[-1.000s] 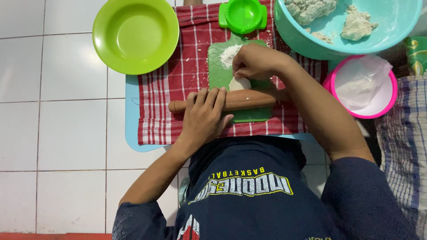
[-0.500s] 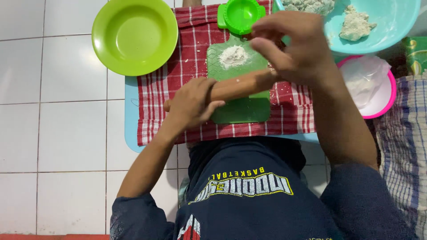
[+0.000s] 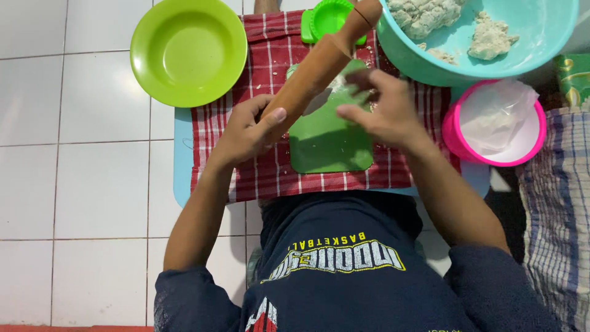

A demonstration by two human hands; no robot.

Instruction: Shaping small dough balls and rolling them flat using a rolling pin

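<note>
My left hand [image 3: 246, 132] grips the near end of a wooden rolling pin [image 3: 319, 61]. The pin is lifted and tilted, its far end pointing towards a small green press mould [image 3: 326, 18]. My right hand [image 3: 381, 107] hovers beside the pin with its fingers spread and nothing in them that I can see. Below both lies a green cutting board [image 3: 332, 144] with a white floury patch [image 3: 321, 101] partly hidden by the pin. The board rests on a red checked cloth [image 3: 270, 178] over a blue mat [image 3: 181, 178].
A green plate [image 3: 187, 52] sits at the back left on the white tiled floor [image 3: 74, 184]. At the back right a teal bowl [image 3: 424, 67] holds lumps of dough [image 3: 488, 38]. A pink bowl [image 3: 458, 144] holds a white plastic bag. A checked towel [image 3: 559, 215] lies at the right.
The rolling pin has gone from lying across the board to raised and tilted in my left hand. My right hand came down from near the teal bowl to beside the pin.
</note>
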